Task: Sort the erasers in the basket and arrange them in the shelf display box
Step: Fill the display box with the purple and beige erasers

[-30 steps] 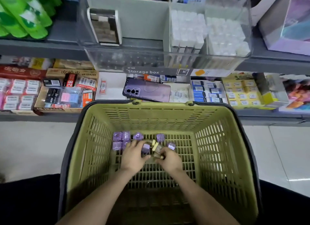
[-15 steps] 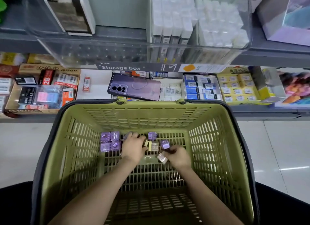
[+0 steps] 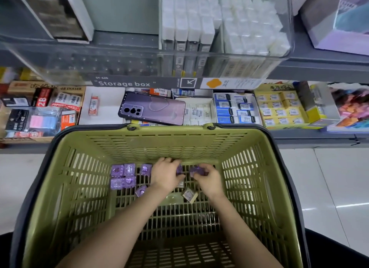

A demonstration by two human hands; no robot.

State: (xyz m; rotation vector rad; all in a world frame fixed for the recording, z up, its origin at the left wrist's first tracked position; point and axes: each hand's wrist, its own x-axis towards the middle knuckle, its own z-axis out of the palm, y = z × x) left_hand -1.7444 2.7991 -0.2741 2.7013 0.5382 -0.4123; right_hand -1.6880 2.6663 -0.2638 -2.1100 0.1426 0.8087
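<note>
Four purple erasers (image 3: 123, 176) sit in a neat two-by-two block on the floor of the green basket (image 3: 165, 142), left of the hands. Each is a small cube in glossy clear wrap with a pale motif on top. A loose eraser (image 3: 146, 169) lies just right of the block, and a tilted eraser (image 3: 141, 191) sits at its near right corner. Between the wrists lies a tipped eraser (image 3: 189, 195), showing a beige side.

The left hand (image 3: 166, 174) lies palm down with its fingers bent toward the far wall. Purple shows at its thumb side, but I cannot tell whether the fingers grip anything. The right hand (image 3: 210, 180) has its fingers curled round a held eraser (image 3: 196, 170) (somewhat blurred).

On the shelf beyond the basket stands the clear display box (image 3: 99, 65), labelled "Storage box". Its right compartments are packed with white erasers (image 3: 187, 27). A phone (image 3: 153, 108) lies face down on the stock below.
</note>
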